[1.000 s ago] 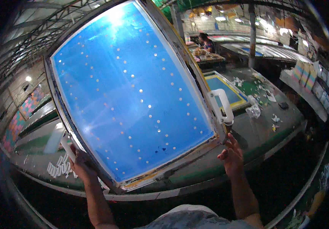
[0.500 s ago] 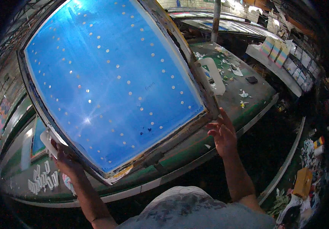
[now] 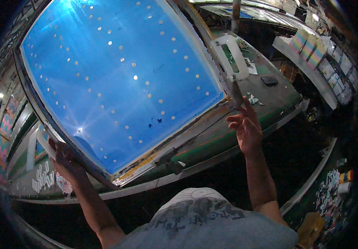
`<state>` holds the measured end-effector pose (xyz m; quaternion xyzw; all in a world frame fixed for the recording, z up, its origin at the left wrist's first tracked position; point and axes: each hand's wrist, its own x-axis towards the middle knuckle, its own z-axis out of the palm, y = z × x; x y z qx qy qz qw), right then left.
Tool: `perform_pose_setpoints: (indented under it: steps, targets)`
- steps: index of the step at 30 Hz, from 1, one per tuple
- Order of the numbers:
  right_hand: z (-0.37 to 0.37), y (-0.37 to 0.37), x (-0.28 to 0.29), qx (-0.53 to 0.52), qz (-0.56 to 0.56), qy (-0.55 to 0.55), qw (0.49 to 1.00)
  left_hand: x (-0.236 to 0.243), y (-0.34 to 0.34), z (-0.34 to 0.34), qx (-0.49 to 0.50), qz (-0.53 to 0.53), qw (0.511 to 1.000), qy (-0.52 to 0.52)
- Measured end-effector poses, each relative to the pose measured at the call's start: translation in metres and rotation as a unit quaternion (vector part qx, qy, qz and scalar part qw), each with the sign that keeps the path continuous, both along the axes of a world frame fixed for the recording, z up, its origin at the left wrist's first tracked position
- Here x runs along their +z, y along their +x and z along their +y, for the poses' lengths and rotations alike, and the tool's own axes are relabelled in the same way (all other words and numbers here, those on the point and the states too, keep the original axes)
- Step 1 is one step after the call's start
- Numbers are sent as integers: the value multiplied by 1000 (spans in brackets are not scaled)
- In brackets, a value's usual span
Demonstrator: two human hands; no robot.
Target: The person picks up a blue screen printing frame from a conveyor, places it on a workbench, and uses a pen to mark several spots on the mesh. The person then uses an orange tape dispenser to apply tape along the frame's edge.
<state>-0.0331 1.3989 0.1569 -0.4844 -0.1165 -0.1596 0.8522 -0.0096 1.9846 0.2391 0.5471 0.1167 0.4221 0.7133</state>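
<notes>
A large screen-printing frame [image 3: 218, 76] with blue mesh [image 3: 116, 79], dotted with small pale circles, slants in front of me above the green-topped table. My left hand [image 3: 66, 159] has its fingers closed round the white handle [image 3: 46, 143] on the frame's left side. On the right, my right hand [image 3: 247, 128] is open, forefinger stretched out and the other fingers loosely bent. Its fingertips are by the end of a metal bar [image 3: 236, 93] at the frame's near right corner; whether they touch it I cannot tell. A second white handle [image 3: 233, 56] stands above that hand, ungripped.
The long table [image 3: 212, 145] carries a dark flat object [image 3: 269, 81] and paper scraps [image 3: 253, 99] on the right, and several white pieces [image 3: 42, 178] on the left. Printed sheets [image 3: 311, 47] lie on a ledge at the right. Litter [image 3: 330, 191] covers the floor at lower right.
The frame, table and both hands appear higher in the picture. My right hand has come closer to the frame's near right corner. My left hand keeps its grip on the handle.
</notes>
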Motion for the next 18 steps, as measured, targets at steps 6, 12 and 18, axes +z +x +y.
perform_pose_setpoints:
  steps: [6, 12, 18]
  targets:
    - [-25, 0, 0, -30, -22, 44, 998, 20, 33, -46, -2, -23, 1000, 4]
    - [-38, -6, 0, -57, 28, 75, 995, -4, 74, -62, -59, -4, 998, -6]
    - [-62, 1, 13, -48, 5, 39, 998, -21, 95, -86, -62, 20, 998, -12]
